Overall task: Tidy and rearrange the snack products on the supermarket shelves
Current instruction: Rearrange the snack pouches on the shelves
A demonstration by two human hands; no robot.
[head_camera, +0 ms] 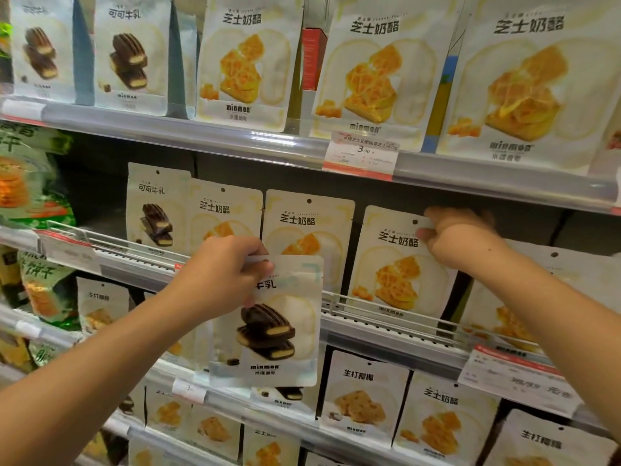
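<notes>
My left hand grips the top edge of a white pouch with a chocolate biscuit picture, held in front of the middle shelf rail. My right hand pinches the top right corner of a cheese waffle pouch that stands upright on the middle shelf. To its left stand two more cheese pouches and one chocolate pouch, each leaning on the one beside it.
The top shelf holds chocolate pouches at the left and large cheese pouches to the right, with a price tag on its rail. Green biscuit bags fill the left. Lower shelves hold several pale pouches.
</notes>
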